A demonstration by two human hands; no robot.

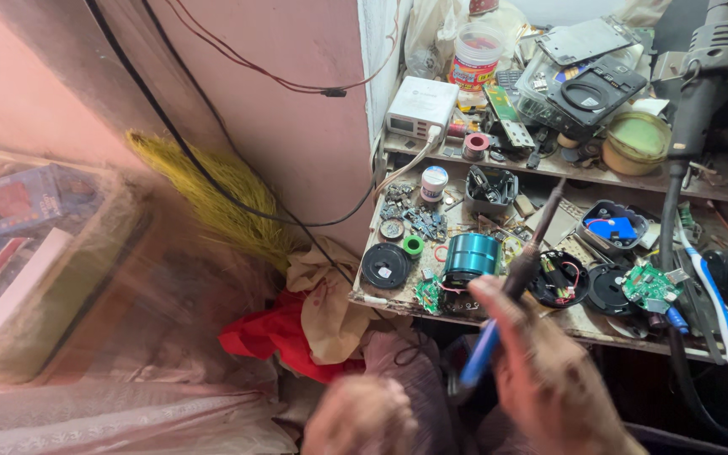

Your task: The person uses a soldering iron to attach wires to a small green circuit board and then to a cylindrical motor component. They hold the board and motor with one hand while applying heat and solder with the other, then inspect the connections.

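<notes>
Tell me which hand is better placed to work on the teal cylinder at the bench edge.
Right, probably. The right hand already grips the soldering iron, its tip up over the bench beside the teal cylinder. The left hand is blurred, lower, off the bench and seemingly empty.

white box [421, 105] on shelf | red-labelled clear jar [475, 57] behind

right hand [541, 379] gripping soldering iron [511, 286], cluttered workbench [583, 324]
</notes>
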